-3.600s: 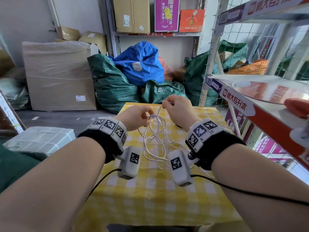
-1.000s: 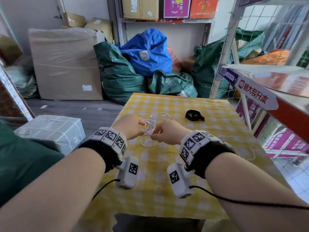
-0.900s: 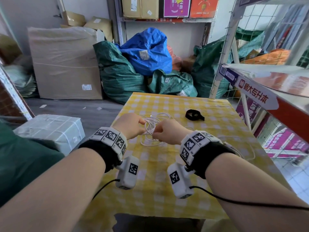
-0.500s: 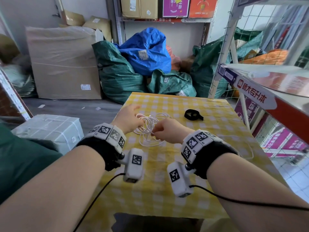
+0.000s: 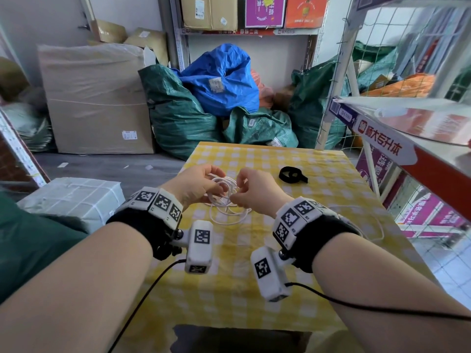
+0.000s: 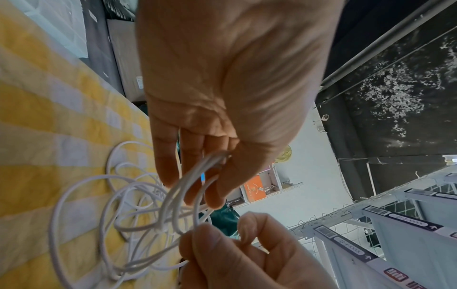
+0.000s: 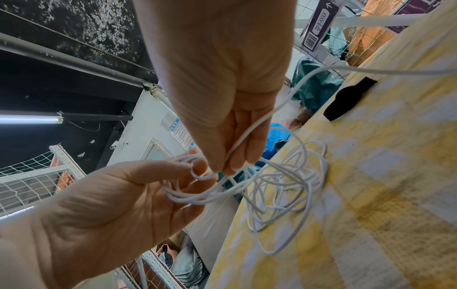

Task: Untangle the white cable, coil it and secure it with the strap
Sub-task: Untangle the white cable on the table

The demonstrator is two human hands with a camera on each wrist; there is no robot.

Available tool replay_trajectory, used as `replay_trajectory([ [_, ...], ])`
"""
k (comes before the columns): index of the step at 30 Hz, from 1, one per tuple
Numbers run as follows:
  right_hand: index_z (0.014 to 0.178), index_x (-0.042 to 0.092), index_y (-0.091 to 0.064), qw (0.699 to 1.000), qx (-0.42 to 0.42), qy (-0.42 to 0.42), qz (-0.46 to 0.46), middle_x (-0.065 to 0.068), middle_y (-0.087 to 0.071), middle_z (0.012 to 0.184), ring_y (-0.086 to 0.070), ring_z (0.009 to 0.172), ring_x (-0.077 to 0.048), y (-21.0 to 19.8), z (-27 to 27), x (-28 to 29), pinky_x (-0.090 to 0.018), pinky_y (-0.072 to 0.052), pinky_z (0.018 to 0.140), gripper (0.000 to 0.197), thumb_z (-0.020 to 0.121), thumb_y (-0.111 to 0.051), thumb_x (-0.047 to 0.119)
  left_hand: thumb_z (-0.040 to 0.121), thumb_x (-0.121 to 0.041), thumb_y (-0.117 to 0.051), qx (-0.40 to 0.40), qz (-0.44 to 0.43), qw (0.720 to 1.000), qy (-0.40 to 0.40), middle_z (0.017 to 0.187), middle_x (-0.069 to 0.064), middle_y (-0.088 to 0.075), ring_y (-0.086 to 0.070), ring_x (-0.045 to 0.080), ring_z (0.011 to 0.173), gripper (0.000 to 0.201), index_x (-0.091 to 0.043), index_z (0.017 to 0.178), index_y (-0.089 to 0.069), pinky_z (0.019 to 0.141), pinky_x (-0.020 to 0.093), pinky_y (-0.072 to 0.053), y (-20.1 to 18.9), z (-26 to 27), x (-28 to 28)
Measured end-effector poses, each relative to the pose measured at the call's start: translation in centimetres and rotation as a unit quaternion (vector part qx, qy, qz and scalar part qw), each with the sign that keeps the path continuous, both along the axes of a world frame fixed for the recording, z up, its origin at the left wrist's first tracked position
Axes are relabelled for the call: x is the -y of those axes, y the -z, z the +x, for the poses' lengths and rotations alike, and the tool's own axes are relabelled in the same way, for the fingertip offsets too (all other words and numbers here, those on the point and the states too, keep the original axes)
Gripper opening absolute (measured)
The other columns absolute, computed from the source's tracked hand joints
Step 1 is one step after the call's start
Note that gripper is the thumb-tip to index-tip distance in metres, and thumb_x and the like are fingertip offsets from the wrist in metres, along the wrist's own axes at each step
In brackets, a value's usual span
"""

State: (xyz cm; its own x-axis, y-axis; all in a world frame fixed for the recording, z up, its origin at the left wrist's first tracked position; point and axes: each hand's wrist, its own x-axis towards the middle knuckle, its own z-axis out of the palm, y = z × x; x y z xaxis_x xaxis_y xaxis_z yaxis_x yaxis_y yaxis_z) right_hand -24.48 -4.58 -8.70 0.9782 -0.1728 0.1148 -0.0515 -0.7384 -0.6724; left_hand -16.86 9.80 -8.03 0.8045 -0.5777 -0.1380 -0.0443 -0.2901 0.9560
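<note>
Above the near half of the tabletop (image 5: pixel 318 240), my left hand (image 5: pixel 193 186) carried several loops of the white cable (image 5: pixel 224 192) over its loosely bent fingers (image 6: pixel 168 156), thumb closing on them. My right hand (image 5: pixel 257 192) pinched a strand just beside those loops, feeding it across. Most of the cable lay slack and overlapping on the yellow checked cloth beneath both hands; one run trailed off to the right. Coiling appeared begun but far from finished, with tangles probably left to clear. Farther right, the black strap (image 5: pixel 292 174) lay unused, well apart from the cable.
</note>
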Motion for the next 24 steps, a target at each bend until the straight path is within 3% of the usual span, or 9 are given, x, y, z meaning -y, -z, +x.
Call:
replay_trajectory([
  [4, 0.067, 0.021, -0.044, 0.999, 0.037, 0.01, -0.013, -0.005, -0.064, 0.075, -0.068, 0.076, -0.024, -0.1, 0.0, 0.0, -0.03, -0.053, 0.06, 0.032, 0.077, -0.072, 0.012, 0.082, 0.002, -0.065, 0.01, 0.014, 1.0, 0.023, 0.096, 0.007, -0.065, -0.059, 0.015, 0.076, 0.026, -0.014, 0.102, -0.059, 0.057, 0.022, -0.046, -0.2, -0.2, 0.1],
  [7, 0.071, 0.018, -0.044, 0.998, 0.055, 0.007, 0.008, -0.01, -0.067, 0.081, -0.069, 0.074, -0.022, -0.3, 0.0, -0.2, -0.03, -0.053, 0.058, 0.03, 0.078, -0.073, 0.015, 0.082, 0.001, -0.064, 0.008, 0.025, 0.998, 0.049, 0.092, 0.004, -0.063, -0.058, 0.013, 0.076, 0.029, -0.011, 0.109, -0.062, 0.058, 0.022, -0.044, -0.4, -0.6, 0.3],
  [9, 0.08, 0.017, -0.05, 0.998, 0.067, 0.003, 0.007, -0.008, -0.065, 0.091, -0.066, 0.081, -0.02, -0.6, -0.2, -0.3, -0.031, -0.051, 0.065, 0.021, 0.08, -0.07, 0.015, 0.083, 0.008, -0.057, 0.014, 0.028, 0.998, 0.055, 0.089, 0.004, -0.062, -0.056, 0.014, 0.073, 0.031, -0.012, 0.105, -0.064, 0.061, 0.024, -0.044, -0.5, -0.6, 0.3],
  [11, 0.097, 0.018, -0.057, 0.996, 0.083, 0.017, -0.009, -0.003, -0.059, 0.107, -0.057, 0.094, -0.016, -0.9, 0.0, 0.0, -0.026, -0.042, 0.074, 0.017, 0.082, -0.062, 0.01, 0.082, 0.016, -0.048, 0.026, 0.035, 0.997, 0.057, 0.085, 0.003, -0.061, -0.053, 0.013, 0.067, 0.037, -0.014, 0.095, -0.065, 0.063, 0.026, -0.044, -0.6, -0.5, 0.1],
  [15, 0.126, 0.02, -0.055, 0.999, 0.036, -0.016, 0.011, 0.001, -0.056, 0.128, -0.058, 0.099, -0.017, -1.5, 0.2, 0.3, -0.029, -0.047, 0.084, 0.045, 0.087, -0.048, -0.001, 0.081, 0.017, -0.043, 0.081, 0.072, 0.992, 0.067, 0.086, -0.002, -0.065, -0.05, 0.011, 0.065, 0.041, -0.018, 0.084, -0.066, 0.059, 0.024, -0.039, -0.7, -0.5, 0.0],
  [17, 0.126, 0.018, -0.058, 0.999, 0.02, -0.037, -0.003, -0.003, -0.063, 0.12, -0.058, 0.09, -0.014, -1.8, 0.1, 0.1, -0.027, -0.047, 0.078, 0.038, 0.091, -0.05, 0.005, 0.08, 0.017, -0.045, 0.114, 0.075, 0.988, 0.072, 0.089, -0.004, -0.068, -0.05, 0.011, 0.064, 0.041, -0.017, 0.076, -0.066, 0.058, 0.025, -0.039, -0.9, -0.6, 0.1],
  [20, 0.11, 0.014, -0.068, 0.997, 0.039, -0.022, -0.061, -0.003, -0.069, 0.104, -0.062, 0.087, -0.016, -2.2, 0.1, 0.0, -0.027, -0.049, 0.076, 0.023, 0.091, -0.055, 0.014, 0.078, 0.018, -0.046, 0.167, 0.079, 0.981, 0.06, 0.074, -0.009, -0.066, -0.051, 0.012, 0.06, 0.038, -0.016, 0.072, -0.063, 0.054, 0.02, -0.043, -1.3, -0.7, 0.3],
  [24, 0.086, 0.01, -0.066, 0.997, 0.057, 0.043, 0.016, -0.003, -0.067, 0.077, -0.066, 0.064, -0.013, -2.6, -0.2, 0.6, -0.031, -0.058, 0.07, 0.013, 0.092, -0.056, 0.016, 0.078, 0.012, -0.048, 0.24, 0.106, 0.965, 0.003, 0.089, 0.009, -0.067, -0.058, 0.021, 0.074, 0.031, -0.019, 0.082, -0.045, 0.058, 0.026, -0.044, -1.4, -0.3, 0.5],
])
